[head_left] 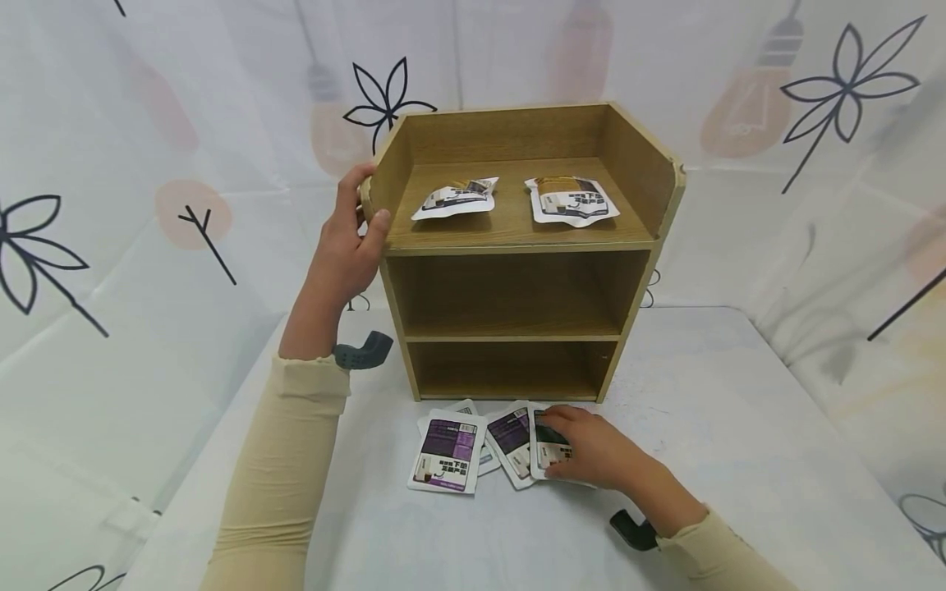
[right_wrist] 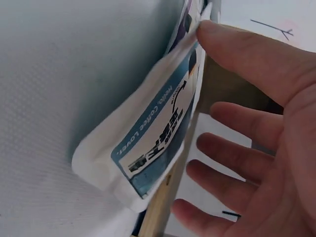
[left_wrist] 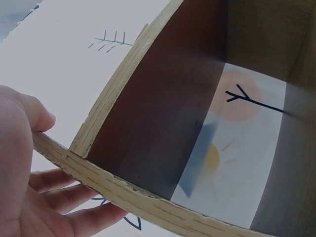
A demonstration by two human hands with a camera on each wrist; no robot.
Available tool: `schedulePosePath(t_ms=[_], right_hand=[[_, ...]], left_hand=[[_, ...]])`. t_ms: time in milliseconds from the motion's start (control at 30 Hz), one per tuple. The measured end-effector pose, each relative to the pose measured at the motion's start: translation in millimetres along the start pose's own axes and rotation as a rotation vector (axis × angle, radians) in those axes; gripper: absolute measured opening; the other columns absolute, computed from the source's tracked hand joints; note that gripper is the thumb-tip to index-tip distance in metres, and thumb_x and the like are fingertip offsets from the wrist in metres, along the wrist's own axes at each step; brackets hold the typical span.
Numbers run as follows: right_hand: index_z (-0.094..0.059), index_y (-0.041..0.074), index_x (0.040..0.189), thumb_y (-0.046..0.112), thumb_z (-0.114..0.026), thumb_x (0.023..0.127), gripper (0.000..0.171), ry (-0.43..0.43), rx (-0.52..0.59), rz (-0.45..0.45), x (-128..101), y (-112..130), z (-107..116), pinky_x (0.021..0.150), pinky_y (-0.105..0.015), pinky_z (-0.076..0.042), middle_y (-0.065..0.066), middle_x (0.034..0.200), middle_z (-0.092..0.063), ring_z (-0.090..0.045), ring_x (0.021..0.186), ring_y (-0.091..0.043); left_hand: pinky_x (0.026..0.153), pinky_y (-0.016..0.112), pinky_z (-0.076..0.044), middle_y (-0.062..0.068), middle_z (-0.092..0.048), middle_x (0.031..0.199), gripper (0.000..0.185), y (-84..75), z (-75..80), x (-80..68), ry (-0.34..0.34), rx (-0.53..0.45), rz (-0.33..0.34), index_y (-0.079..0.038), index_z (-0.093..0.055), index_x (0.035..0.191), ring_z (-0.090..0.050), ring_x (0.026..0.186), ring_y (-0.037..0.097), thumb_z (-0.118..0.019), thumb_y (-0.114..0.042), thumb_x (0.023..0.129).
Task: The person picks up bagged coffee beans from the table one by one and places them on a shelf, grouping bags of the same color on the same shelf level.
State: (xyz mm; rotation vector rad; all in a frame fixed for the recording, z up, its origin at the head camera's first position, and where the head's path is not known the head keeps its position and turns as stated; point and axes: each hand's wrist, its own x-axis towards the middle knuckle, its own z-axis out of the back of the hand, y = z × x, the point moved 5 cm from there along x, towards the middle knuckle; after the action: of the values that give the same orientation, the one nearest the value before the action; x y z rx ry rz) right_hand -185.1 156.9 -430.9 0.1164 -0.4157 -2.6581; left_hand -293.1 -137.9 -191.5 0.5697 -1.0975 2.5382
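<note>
My left hand (head_left: 351,246) grips the upper left side panel of a small wooden shelf (head_left: 517,249). In the left wrist view, the thumb lies on one side of the panel edge (left_wrist: 133,192) and the fingers on the other. My right hand (head_left: 594,451) is over a dark-green-labelled coffee packet (head_left: 543,451) on the table. The right wrist view shows the thumb right at the edge of this packet (right_wrist: 153,148), the other fingers spread apart and loosely bent. Beside it lie two purple-labelled packets (head_left: 448,451), one partly under the green one.
Two white packets, one left (head_left: 458,197) and one right (head_left: 572,201), lie on the shelf's top board. Another pale packet (head_left: 488,464) shows under the left purple one. The shelf stands on a white-covered table (head_left: 709,410), before a patterned curtain (head_left: 510,57).
</note>
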Motion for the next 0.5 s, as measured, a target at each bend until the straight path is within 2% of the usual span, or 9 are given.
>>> schedulePosePath(t_ms=[200,367,500], right_hand=[[-0.057,0.012,0.134,0.041,-0.082,0.071,0.074,0.065,0.012,-0.036,-1.4,-2.8,-6.4,0.104,-0.051,-0.043,-0.01,0.141,-0.052,-0.05,0.129,-0.034],[-0.055,0.012,0.136,0.049,-0.084,0.066,0.085,0.1,0.021,-0.022,-3.0,-2.1,-8.0,0.106,-0.049,-0.042,-0.01,0.144,-0.049,-0.048,0.131,-0.033],[-0.053,0.013,0.138,0.047,-0.085,0.066,0.086,0.121,0.017,-0.02,-4.8,-1.1,-8.8,0.106,-0.049,-0.041,-0.01,0.145,-0.047,-0.046,0.132,-0.033]], left_hand=[[0.102,0.052,-0.045,0.005,-0.033,0.153,0.05,-0.1,-0.1,-0.2,0.006,-0.003,0.001,-0.05,-0.013,0.143,-0.04,0.139,0.024,-0.036,-0.039,0.1],[0.103,0.052,-0.044,0.006,-0.034,0.152,0.05,0.5,0.0,-0.1,0.004,-0.004,-0.001,-0.05,-0.013,0.143,-0.041,0.139,0.024,-0.036,-0.039,0.1],[0.103,0.053,-0.044,0.007,-0.034,0.152,0.05,0.7,0.2,0.2,0.0,-0.002,-0.007,-0.049,-0.013,0.144,-0.041,0.138,0.025,-0.036,-0.039,0.1]])
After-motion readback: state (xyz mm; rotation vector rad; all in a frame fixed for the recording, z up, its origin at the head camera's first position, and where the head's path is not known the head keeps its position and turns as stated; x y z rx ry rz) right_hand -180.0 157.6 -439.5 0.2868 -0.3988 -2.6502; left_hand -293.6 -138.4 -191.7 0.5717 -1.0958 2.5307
